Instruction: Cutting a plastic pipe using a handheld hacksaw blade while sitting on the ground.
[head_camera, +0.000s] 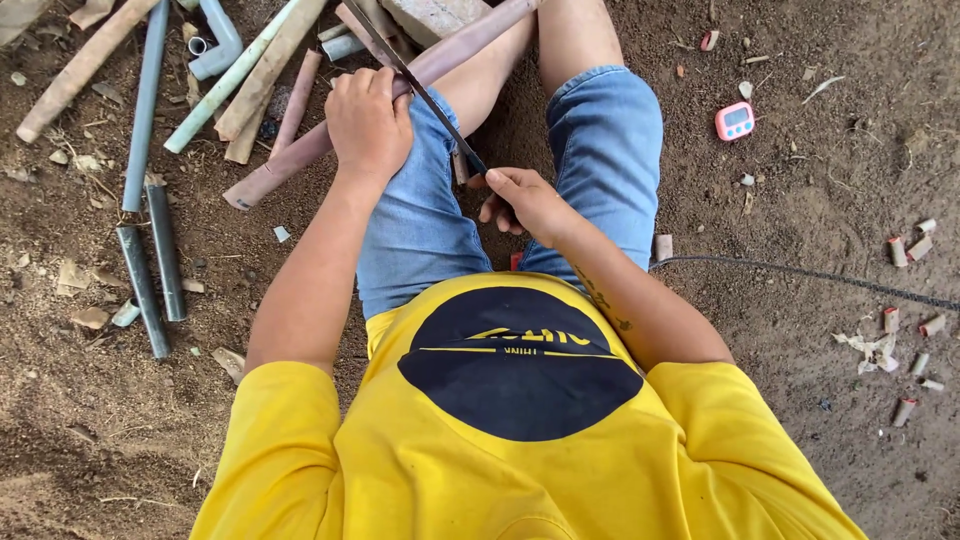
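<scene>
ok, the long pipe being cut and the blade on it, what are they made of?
Pipe: likely plastic, matte pinkish-brown, dusty; thin hollow wall shows at its cut end. The left hand holds it down. Blade: probably steel, thin, dark and narrow like a hacksaw blade, gripped by the right hand.

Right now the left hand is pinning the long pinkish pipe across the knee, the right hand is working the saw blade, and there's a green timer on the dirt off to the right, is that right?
Not quite: the timer is pink, not green, as the head view shows. The rest stands: the left hand pins the long pinkish pipe across the knee, and the right hand holds the saw blade.
</scene>
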